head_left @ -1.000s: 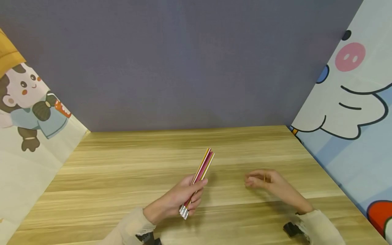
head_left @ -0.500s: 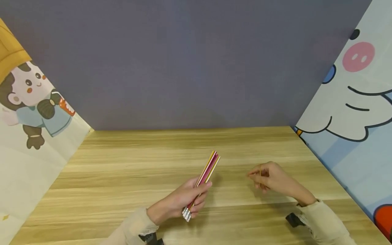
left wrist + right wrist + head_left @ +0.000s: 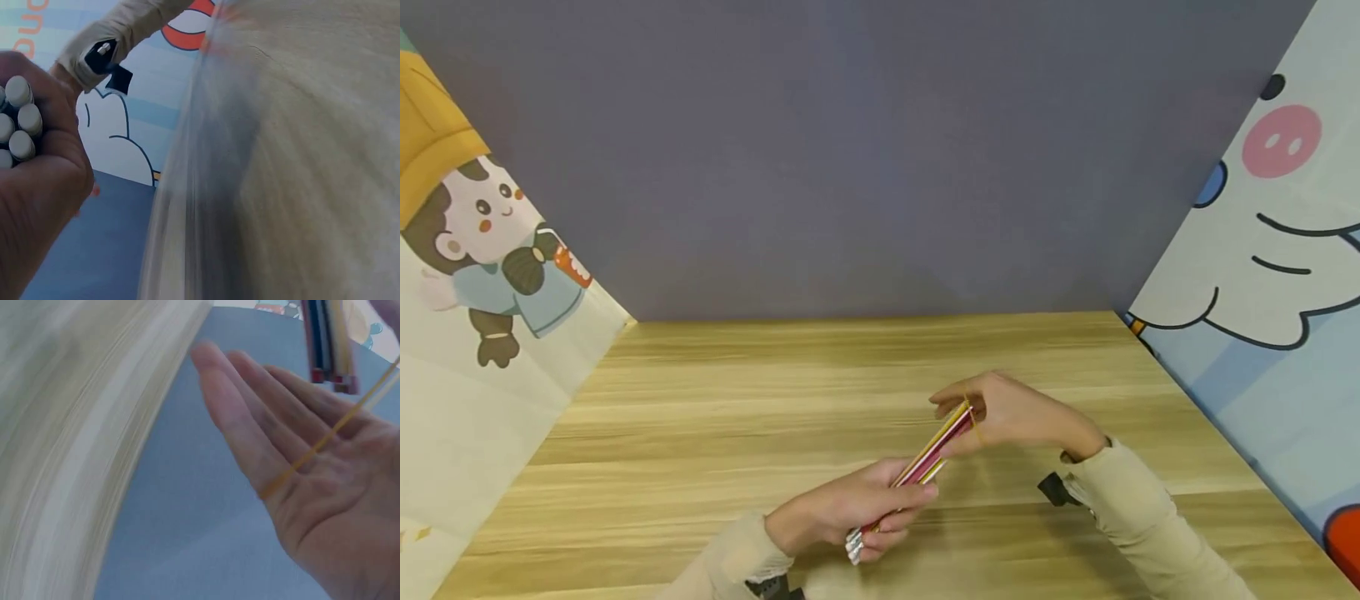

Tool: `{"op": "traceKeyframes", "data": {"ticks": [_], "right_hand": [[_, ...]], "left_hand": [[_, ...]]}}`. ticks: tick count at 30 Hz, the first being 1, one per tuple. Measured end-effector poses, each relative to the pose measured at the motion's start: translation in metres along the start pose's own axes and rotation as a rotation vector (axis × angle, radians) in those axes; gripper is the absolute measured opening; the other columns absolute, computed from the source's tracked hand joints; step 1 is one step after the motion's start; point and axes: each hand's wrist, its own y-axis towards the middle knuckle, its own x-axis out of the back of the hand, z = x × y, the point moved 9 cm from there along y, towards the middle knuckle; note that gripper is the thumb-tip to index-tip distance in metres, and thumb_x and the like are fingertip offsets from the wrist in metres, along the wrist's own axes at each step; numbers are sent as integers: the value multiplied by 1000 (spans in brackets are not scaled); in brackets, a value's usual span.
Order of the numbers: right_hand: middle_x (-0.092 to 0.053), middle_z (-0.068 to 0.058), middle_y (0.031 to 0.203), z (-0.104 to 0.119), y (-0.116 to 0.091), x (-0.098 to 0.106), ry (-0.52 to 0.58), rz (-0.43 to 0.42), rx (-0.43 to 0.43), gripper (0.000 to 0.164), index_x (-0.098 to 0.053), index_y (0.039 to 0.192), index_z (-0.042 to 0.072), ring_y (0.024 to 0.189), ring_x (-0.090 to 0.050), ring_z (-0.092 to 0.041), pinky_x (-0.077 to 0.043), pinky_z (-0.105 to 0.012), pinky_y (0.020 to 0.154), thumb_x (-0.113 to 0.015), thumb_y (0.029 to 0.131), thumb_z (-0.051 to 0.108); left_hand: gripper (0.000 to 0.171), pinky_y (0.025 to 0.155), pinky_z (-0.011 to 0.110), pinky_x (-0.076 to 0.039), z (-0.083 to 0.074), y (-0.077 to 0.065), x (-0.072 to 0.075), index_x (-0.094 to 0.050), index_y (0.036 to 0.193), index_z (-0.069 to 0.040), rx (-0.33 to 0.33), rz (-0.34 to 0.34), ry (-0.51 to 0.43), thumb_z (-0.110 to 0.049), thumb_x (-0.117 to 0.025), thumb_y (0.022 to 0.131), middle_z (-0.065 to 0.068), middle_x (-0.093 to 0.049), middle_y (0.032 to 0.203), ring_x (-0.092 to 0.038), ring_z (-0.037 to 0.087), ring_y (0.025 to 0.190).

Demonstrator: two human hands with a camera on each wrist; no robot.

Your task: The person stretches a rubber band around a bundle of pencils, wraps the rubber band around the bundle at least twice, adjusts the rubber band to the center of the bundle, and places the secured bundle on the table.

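My left hand (image 3: 868, 504) grips a bundle of several striped pencils (image 3: 931, 450) in red, white and yellow. Their silver-banded ends stick out below the fist; in the left wrist view white erasers (image 3: 22, 145) show inside the curled fingers. My right hand (image 3: 1026, 408) is at the far tips of the bundle, fingers spread around them. A thin yellow rubber band (image 3: 320, 445) stretches between its fingers and thumb. In the right wrist view those fingers are nearly straight, and the pencil tips hang close to the band; whether they pass through it I cannot tell.
Both hands are above a wood-grain table (image 3: 737, 375). A grey panel (image 3: 880, 167) stands along its far edge. Cartoon-printed walls rise on the left (image 3: 445, 450) and right (image 3: 1262, 400). Each wrist carries a black camera mount (image 3: 1056, 489).
My right hand has moved left to the pencil tips, its fingers and thumb spreading and stretching the rubber band. The left hand still holds the pencils, shifted slightly right and down.
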Motion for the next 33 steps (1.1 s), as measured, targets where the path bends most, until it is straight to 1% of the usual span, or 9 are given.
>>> {"op": "traceKeyframes", "data": {"ticks": [4,7,11,13,15,19,23,28,33], "right_hand": [[-74,-1,102,0,3,-16,77,151,27,59,-64,130,7,81,-66,-10,-58,-27,62,-84,82,34],[-75,-5,96,-3,1,-20,196,200,88,46,-67,125,2,76,-67,-14,-60,-30,64,-80,86,21],[-75,-15,95,-5,0,-22,358,188,183,23,-71,114,1,78,-71,-38,-62,-51,72,-69,95,12],[-74,-19,92,-10,1,-22,429,168,189,17,-71,110,1,81,-69,-48,-58,-61,73,-62,99,11],[-73,-19,87,-15,3,-18,448,105,177,19,-71,106,0,77,-69,-47,-57,-64,71,-58,102,13],[-69,-14,74,-17,7,-2,400,-147,139,25,-71,106,3,62,-66,-31,-60,-50,60,-51,106,19],[-65,-6,72,13,5,0,211,-315,206,21,-70,110,8,60,-62,-18,-57,-32,53,-52,106,17],[-61,9,72,53,-1,-15,-48,-321,306,16,-71,105,13,61,-59,-5,-55,-24,54,-56,104,17],[-59,11,69,58,-10,-6,-80,-394,298,12,-71,99,14,58,-57,-6,-51,-24,49,-59,102,13]], "left_hand": [[29,27,20,-33,-1,-1,-6,-36,134,-8,35,46,55,-23,-39,110,-9,-33,55,-38,2,35],[24,27,21,-34,-7,-1,-5,-39,127,-5,22,39,89,-22,-39,110,-8,-32,54,-38,2,34],[19,27,22,-36,-18,1,-1,-40,118,-5,-25,-3,105,-22,-40,109,-8,-33,53,-38,3,34],[19,28,21,-37,-21,1,3,-41,116,-5,-40,-30,99,-23,-42,109,-9,-34,53,-39,3,34],[19,28,21,-38,-24,1,10,-42,114,-7,-60,-76,102,-25,-43,109,-9,-35,52,-40,3,34],[23,30,20,-39,-30,-5,34,-40,107,-7,-98,-238,102,-29,-47,108,-9,-35,53,-38,3,35],[25,30,21,-37,-30,-12,51,-40,108,-8,-93,-352,68,-31,-48,107,-8,-34,53,-36,3,36],[40,32,24,-43,-28,-14,42,-38,142,-13,-73,-279,112,-30,-47,107,-7,-36,53,-42,5,36],[33,32,25,-46,-32,-14,31,-38,133,-5,-100,-229,139,-26,-45,108,-6,-37,53,-45,7,36]]}}
